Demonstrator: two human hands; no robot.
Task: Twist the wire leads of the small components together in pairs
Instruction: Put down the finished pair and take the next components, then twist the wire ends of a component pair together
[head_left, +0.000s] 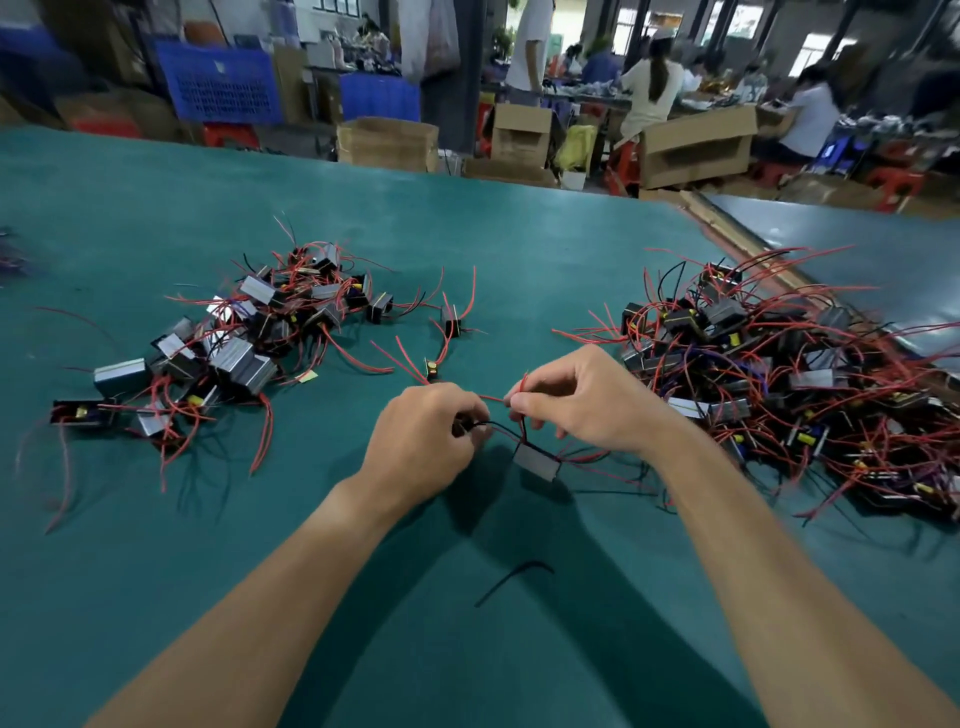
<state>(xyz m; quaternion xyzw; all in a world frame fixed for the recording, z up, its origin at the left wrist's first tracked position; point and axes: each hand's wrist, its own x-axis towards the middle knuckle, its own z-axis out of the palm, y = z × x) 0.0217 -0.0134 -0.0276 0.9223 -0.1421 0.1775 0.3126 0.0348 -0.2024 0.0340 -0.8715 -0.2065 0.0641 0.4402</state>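
- Status: my left grip (426, 436) is closed, fingers curled round the end of the black lead (501, 428). My right grip (582, 400) pinches the red lead (493, 399) at the fingertips. Both leads appear to run to one component (537, 461), a grey block just below and between my hands, low over the green table (519, 249). I cannot tell whether it rests on the table or hangs from its leads.
- Slip: the red lead is held only by a fingertip pinch. If the twist starts with the two ends apart, one end is likely to spring free and the pair will open.
- Strain: if the block hangs, its weight pulls at the lead roots — a hard twist or tug there could kink or break a lead.
- Wrong pair: other red leads leave the block on its right side. Catching one of those by mistake would join the wrong two.
- Snagging: the right pile (779, 374) lies near my right wrist, with stray leads reaching toward the block. A wide hand movement could hook one and drag parts along.
- Mix-up: the left pile (234, 338) is well apart — a piece dropped between the piles could be hard to assign to either.
- Debris: a loose black wire scrap (511, 571) lies on the table nearer me. Keep it out of the twist.
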